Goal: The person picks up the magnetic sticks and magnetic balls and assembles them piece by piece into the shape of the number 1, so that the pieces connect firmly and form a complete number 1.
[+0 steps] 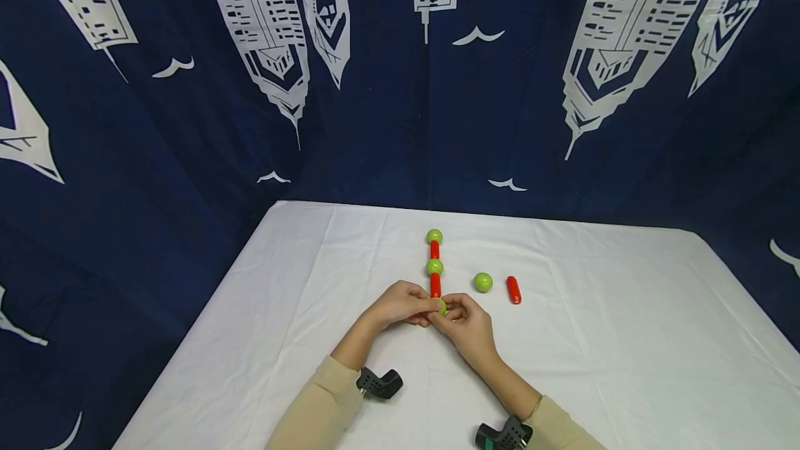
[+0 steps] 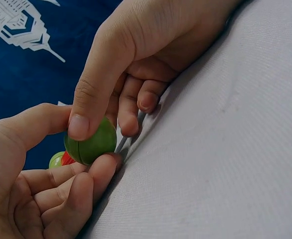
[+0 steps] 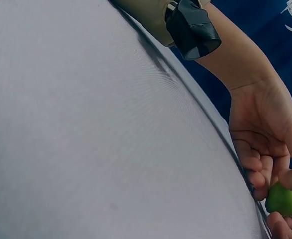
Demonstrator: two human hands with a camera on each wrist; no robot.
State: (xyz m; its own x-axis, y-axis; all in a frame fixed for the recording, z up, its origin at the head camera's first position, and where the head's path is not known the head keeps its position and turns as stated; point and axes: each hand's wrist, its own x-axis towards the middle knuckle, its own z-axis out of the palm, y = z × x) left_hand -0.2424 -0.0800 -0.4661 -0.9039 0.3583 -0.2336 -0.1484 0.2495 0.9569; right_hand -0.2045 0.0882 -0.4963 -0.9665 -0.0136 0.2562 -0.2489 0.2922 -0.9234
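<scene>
My left hand (image 1: 405, 303) and right hand (image 1: 467, 328) meet at the near end of a row of green balls and red rods on the table. Between them they pinch the nearest green ball (image 2: 93, 144), which the fingers partly cover. In the left wrist view, the thumb of my right hand (image 2: 136, 55) presses on this ball. Beyond it, in line, come a red rod (image 1: 435, 286), a green ball (image 1: 434, 267), another red rod (image 1: 434, 251) and a far green ball (image 1: 434, 236). How the pieces join is hard to make out.
A loose green ball (image 1: 483, 282) and a loose red rod (image 1: 514, 290) lie to the right of the row. A white cloth (image 1: 600, 367) covers the table. Behind it hangs a dark blue curtain (image 1: 387, 144) with white building prints.
</scene>
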